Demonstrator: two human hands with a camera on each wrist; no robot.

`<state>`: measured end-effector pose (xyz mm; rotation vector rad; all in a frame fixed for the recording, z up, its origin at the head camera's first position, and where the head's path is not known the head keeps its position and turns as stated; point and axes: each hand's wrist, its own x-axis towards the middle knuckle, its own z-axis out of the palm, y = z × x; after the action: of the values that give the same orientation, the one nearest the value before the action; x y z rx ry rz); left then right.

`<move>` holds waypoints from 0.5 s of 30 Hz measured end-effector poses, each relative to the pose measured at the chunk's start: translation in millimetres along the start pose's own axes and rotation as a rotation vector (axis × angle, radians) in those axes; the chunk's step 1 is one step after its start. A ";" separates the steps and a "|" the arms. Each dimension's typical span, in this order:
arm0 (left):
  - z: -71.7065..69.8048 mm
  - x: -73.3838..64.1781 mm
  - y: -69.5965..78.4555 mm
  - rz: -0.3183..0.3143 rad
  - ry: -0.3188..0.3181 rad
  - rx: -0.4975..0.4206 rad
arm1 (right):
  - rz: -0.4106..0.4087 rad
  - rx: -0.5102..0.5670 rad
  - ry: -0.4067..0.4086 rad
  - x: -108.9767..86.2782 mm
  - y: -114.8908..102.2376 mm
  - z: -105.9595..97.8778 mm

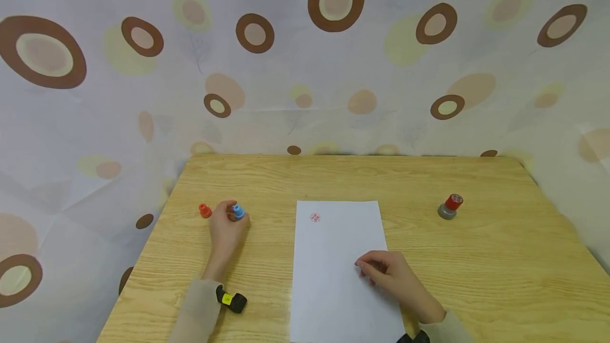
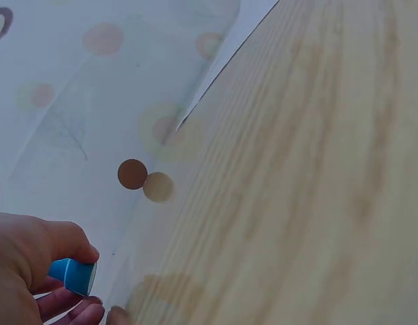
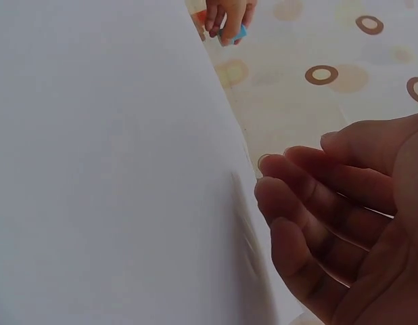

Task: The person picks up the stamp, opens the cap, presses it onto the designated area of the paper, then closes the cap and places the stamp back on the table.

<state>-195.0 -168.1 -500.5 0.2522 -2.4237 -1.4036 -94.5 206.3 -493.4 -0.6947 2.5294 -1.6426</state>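
Two hands at work on a wood-grained bench [image 1: 505, 258]. In the head view, we see the left hand [image 1: 227, 232] closed in a pinch, thumb and fingers gripping a small blue stamp-like piece [image 1: 239, 211] toward the left side of the bench. In the left wrist view, we note the flat, pale end of this piece facing away from the palm; we cannot tell whether it touches the bench. Just beside the left hand, on its outer side, stands an orange-red piece [image 1: 205, 210] of similar form. The right hand [image 1: 388, 277] is relaxed, its fingers loosely bent and holding nothing, over the right edge of a white sheet [image 1: 333, 290]; we cannot tell whether it makes contact.

Markings: near the sheet's upper left corner we find a round red print [image 1: 315, 217] enclosing a petal-like pattern. Well to the right of the sheet stands a red and grey stamp [image 1: 450, 207], its red top bearing a pattern too fine for us to read. A black wristband [image 1: 237, 303] carries a yellow label [image 1: 227, 299] with dark characters, likewise illegible.
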 end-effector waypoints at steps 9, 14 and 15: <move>-2.9 -15.3 10.6 0.028 -0.053 -0.044 | -0.002 -0.012 -0.001 -1.6 0.5 0.0; -2.2 -23.2 16.3 0.070 -0.085 -0.110 | -0.018 -0.023 0.017 0.0 -3.9 -0.8; -2.6 -25.2 17.4 0.080 -0.101 -0.128 | -0.018 -0.021 0.020 0.5 -5.7 -1.4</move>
<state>-170.4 -153.6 -489.0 0.0548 -2.3810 -1.5630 -93.3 205.4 -487.7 -0.7082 2.5647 -1.6391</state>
